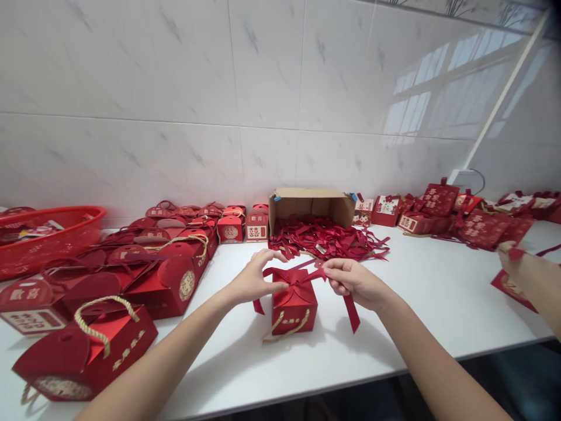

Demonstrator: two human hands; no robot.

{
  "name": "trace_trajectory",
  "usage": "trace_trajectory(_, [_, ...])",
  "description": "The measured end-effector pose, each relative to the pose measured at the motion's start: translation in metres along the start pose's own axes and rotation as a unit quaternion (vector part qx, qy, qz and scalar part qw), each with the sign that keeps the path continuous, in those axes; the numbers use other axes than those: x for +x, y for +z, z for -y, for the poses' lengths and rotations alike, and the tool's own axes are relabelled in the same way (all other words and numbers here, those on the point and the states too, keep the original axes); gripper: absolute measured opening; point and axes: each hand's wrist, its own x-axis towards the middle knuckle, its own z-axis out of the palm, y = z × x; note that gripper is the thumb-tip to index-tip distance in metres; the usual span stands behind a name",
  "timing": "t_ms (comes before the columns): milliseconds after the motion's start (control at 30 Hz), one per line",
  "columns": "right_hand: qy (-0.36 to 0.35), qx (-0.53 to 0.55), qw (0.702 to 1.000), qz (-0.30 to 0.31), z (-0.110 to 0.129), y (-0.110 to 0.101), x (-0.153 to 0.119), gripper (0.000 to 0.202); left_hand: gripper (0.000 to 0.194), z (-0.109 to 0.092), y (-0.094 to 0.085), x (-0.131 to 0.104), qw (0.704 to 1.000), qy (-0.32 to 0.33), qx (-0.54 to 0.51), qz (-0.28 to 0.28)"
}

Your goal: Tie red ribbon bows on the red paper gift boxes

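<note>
A small red box (294, 307) with gold rope handles stands on the white table in front of me. A dark red ribbon (298, 280) is knotted over its top, with tails out to both sides. My right hand (353, 280) pinches the ribbon's right tail, whose end hangs down beyond the fingers. At the box's upper left is my left hand (258, 278), thumb and fingers apart around the ribbon, with the thumb tip touching the top near the knot.
Many red boxes (162, 280) and a red plastic basket (48, 234) fill the left. Behind lies an open cardboard box (313, 196) spilling ribbons (324, 237). More boxes and another person's hand (526, 280) are at the right.
</note>
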Motion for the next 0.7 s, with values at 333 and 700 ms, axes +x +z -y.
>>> trace_trajectory(333, [-0.121,-0.290,0.947,-0.060,0.025,0.011,-0.010,0.026,0.012,-0.028,0.028,0.016,0.997,0.063,-0.016,0.042])
trace_trajectory(700, [-0.220,-0.507,0.822,-0.137,0.005,0.016,-0.019,0.017,0.002,-0.022,0.039,0.016,0.963,0.111,0.195,-0.150])
